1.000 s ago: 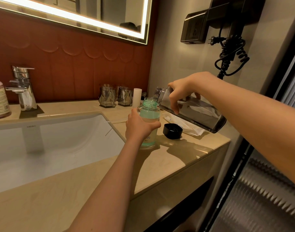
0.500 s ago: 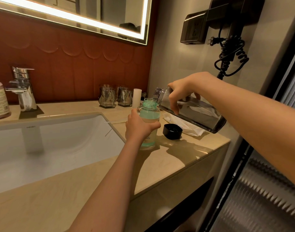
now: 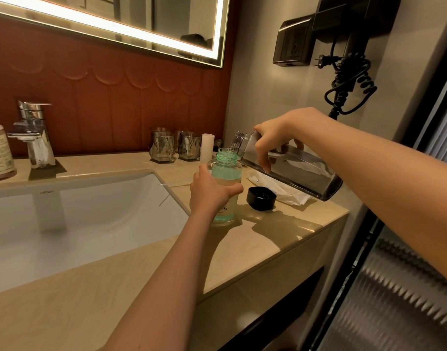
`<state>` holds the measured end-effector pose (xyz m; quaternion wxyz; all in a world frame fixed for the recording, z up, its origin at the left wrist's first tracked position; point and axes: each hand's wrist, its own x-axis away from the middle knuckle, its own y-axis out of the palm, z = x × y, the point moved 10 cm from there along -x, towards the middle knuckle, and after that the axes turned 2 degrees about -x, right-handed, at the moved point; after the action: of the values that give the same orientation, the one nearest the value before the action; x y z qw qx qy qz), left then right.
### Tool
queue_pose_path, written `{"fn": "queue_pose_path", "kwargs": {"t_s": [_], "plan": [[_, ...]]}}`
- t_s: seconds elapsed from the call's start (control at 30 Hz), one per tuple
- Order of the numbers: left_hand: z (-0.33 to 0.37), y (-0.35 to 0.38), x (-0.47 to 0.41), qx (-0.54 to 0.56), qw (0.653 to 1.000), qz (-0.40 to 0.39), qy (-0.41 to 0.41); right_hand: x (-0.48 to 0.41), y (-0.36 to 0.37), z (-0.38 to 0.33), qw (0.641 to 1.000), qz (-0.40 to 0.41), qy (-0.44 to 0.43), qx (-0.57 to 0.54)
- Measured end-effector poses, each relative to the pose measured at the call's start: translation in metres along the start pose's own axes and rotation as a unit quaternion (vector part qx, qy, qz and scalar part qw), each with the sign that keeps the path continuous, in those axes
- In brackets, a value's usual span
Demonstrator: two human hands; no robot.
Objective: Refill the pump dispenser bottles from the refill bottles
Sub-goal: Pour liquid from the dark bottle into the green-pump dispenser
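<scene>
Just right of the sink (image 3: 103, 211), your left grip (image 3: 212, 192) clamps the upright, capless teal bottle (image 3: 226, 173), bare desk (image 3: 242, 249) before it. Your right grip (image 3: 273, 140) clamps the tilted refill (image 3: 301, 176), mouth over its neck.

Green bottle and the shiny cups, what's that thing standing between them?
A small white tube stands upright on the counter between the shiny cups and the green bottle, closer to the cups. The head view shows it.
</scene>
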<state>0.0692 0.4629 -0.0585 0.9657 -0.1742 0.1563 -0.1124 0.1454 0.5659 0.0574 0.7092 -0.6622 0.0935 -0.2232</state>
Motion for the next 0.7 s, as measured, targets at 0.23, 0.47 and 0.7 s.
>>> {"fn": "queue_pose_path", "kwargs": {"t_s": [0.23, 0.47, 0.7], "plan": [[0.0007, 0.0002, 0.0003, -0.003, 1.000, -0.004, -0.001, 0.0003, 0.0000, -0.0006, 1.000, -0.001, 0.000, 0.003], [0.0009, -0.0001, 0.0006, 0.000, 1.000, -0.003, -0.003, 0.0029, -0.0013, -0.0013, 1.000, -0.002, -0.002, -0.007], [0.0012, -0.0004, 0.0008, 0.001, 1.000, -0.002, -0.003, 0.0033, -0.0010, -0.0024, 1.000, 0.000, 0.000, 0.000]]}}
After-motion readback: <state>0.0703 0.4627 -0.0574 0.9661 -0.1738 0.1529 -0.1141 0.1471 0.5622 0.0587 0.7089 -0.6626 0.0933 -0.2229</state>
